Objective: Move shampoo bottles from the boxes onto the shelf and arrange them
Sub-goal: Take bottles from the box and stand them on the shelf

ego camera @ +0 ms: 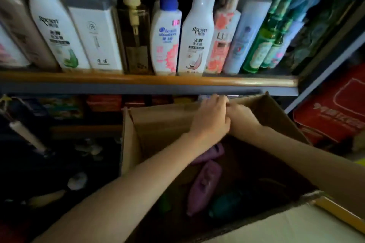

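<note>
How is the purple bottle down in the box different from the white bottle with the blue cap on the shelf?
The purple bottle lies on its side in the cardboard box; the white bottle with the blue cap stands upright on the shelf. The purple one shows no readable label; the white one has pink flowers. Both are plastic.

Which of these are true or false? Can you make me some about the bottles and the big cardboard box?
1. Both hands, left hand and right hand, grip the far wall of the brown cardboard box. True.
2. The box is empty. False: purple bottles lie inside.
3. The clear amber pump bottle with a gold pump stands on the wooden-edged shelf. True.
4. One hand holds a white bottle. False: neither holds a bottle.
</note>
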